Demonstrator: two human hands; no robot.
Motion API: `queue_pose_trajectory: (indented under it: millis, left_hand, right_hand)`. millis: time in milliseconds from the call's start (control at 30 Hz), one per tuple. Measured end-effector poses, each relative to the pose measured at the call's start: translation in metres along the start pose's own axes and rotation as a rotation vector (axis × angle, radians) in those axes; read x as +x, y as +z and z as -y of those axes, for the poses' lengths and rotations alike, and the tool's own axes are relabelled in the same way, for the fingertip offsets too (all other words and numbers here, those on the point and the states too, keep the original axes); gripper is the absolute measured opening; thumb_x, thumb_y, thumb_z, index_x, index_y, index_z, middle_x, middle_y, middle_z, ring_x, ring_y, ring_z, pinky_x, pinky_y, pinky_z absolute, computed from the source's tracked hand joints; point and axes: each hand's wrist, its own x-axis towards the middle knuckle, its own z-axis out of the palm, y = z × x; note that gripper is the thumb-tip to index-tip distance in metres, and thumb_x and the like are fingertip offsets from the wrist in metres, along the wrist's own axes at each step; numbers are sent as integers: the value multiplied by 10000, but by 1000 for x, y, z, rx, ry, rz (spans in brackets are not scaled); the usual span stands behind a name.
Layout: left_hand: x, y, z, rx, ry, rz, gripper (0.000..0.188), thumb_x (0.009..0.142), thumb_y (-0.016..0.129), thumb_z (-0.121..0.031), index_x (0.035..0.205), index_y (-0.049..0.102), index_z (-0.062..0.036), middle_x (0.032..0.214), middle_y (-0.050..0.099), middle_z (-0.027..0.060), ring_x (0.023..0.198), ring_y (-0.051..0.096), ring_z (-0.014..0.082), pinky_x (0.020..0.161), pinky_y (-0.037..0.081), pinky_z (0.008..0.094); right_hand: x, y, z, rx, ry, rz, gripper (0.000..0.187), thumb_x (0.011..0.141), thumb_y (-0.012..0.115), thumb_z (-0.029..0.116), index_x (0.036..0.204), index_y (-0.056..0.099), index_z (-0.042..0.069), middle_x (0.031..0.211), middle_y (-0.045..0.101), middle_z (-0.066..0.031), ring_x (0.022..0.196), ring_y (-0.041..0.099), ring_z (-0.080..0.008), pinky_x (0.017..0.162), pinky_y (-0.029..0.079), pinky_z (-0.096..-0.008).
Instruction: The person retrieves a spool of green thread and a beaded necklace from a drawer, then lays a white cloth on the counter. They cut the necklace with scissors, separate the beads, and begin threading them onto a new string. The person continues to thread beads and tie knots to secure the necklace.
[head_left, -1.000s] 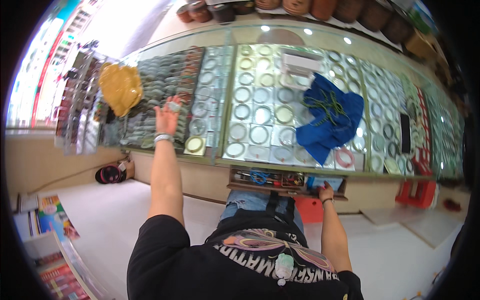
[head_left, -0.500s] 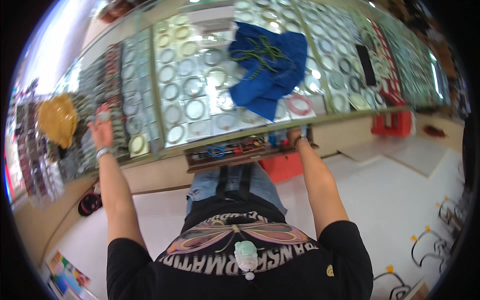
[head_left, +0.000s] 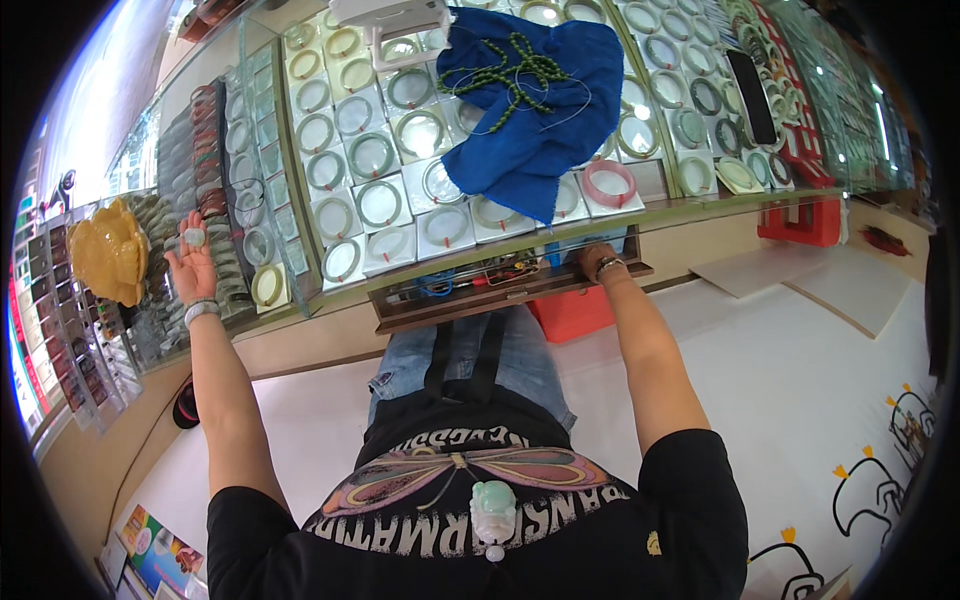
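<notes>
My left hand (head_left: 192,267) is palm up over the left part of the glass counter, fingers stretched out. A small pale, rounded stone piece (head_left: 194,237) lies against its fingers; its exact kind is too small to tell. My right hand (head_left: 598,260) reaches into the right end of an open wooden drawer (head_left: 500,300) under the counter. The counter edge and drawer hide its fingers. Thin tools and a blue cord (head_left: 438,282) lie in the drawer. Above it, green bead strands (head_left: 515,85) rest on a blue cloth (head_left: 540,150).
Rows of bangles (head_left: 378,203) fill the glass counter, with a pink bangle (head_left: 609,184) near its front edge. A black phone (head_left: 750,98) lies at right. A yellow flower-shaped dish (head_left: 108,250) stands at far left. Red containers (head_left: 572,312) sit below the drawer and at right.
The view has shifted slightly and become sharper. My left hand still extends palm up with the pale piece, a little lower in view. My right hand stays in the drawer.
</notes>
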Motion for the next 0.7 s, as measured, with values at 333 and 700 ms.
queue_pose_trajectory:
  millis: [333, 700]
  left_hand:
    - [5, -13, 1, 6, 31, -2, 722, 1014, 298, -450, 1435, 206, 129, 1541, 176, 294, 1433, 212, 410, 1205, 220, 498]
    - [1, -5, 6, -49, 62, -36, 704, 1028, 240, -452, 1427, 232, 127, 1526, 214, 299, 1422, 244, 407, 1198, 237, 508]
  right_hand:
    - [7, 3, -8, 24, -46, 81, 358, 884, 552, 94, 1232, 613, 36, 1289, 602, -171, 1221, 555, -324, 989, 465, -436]
    - [-67, -38, 47, 330, -79, -363, 368, 874, 643, 298, 1138, 648, 42, 1021, 664, -214, 1034, 602, -344, 864, 513, -425]
